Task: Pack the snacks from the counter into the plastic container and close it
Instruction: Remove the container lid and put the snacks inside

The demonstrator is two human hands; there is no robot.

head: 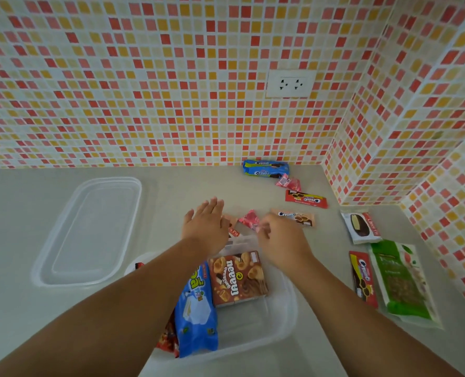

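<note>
A clear plastic container point(289, 297) stands in front of me, holding a brown biscuit box point(238, 278), a blue snack bag point(196, 308) and a red packet point(169, 340). Its clear lid point(90, 232) lies to the left. Just beyond the container, my left hand point(205, 225) hovers with straight fingers over a partly hidden Choco Pie packet point(232, 229). My right hand point(280, 238) has curled, blurred fingertips pinching the edge of a small red candy packet point(249, 219). A peach Cream-O packet point(296, 216) lies right beside it.
More snacks lie to the right: a blue cookie pack point(265, 168), small red candies point(288, 183), a red Cream-O packet point(306, 199), a white Choco Pie packet point(360, 227), another red Cream-O packet point(363, 278) and a green bag point(400, 281). Tiled walls close the back and right.
</note>
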